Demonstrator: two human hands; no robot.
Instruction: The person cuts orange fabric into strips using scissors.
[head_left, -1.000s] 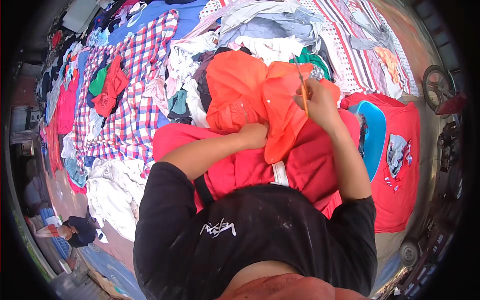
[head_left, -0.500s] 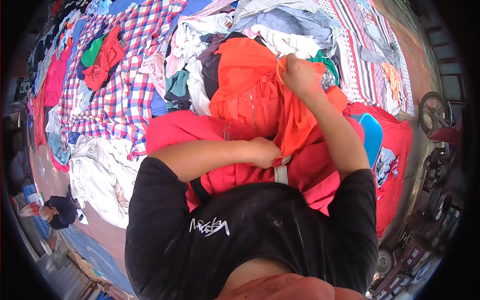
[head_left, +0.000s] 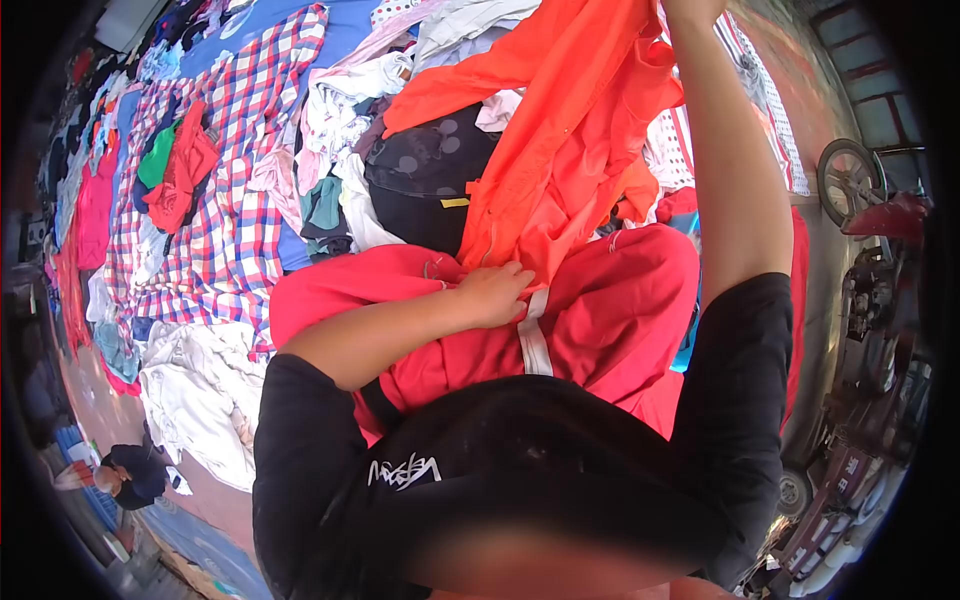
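An orange-red garment point(head_left: 560, 130) stretches from my lap up to the top edge of the view. High up at the right, my right hand point(head_left: 694, 10) is closed on its upper part; the hand is partly cut off by the frame. Down at the lap, my left hand point(head_left: 493, 296) grips the garment's lower end, fingers bent over the cloth. Beside the garment lies a black cloth item point(head_left: 425, 170) with a small yellow strip. Red trousers point(head_left: 630, 310) cover my crossed legs under the lower end.
A checked cloth point(head_left: 235, 180) with red and green pieces lies at the left. White clothes point(head_left: 200, 395) are heaped nearer me. A person point(head_left: 135, 477) is at the lower left. A wheel point(head_left: 850, 182) and machine parts stand at the right.
My right hand has risen to the top of the view, pulling the orange-red garment up and stretching it out. The black item is now uncovered. My left hand has shifted slightly left.
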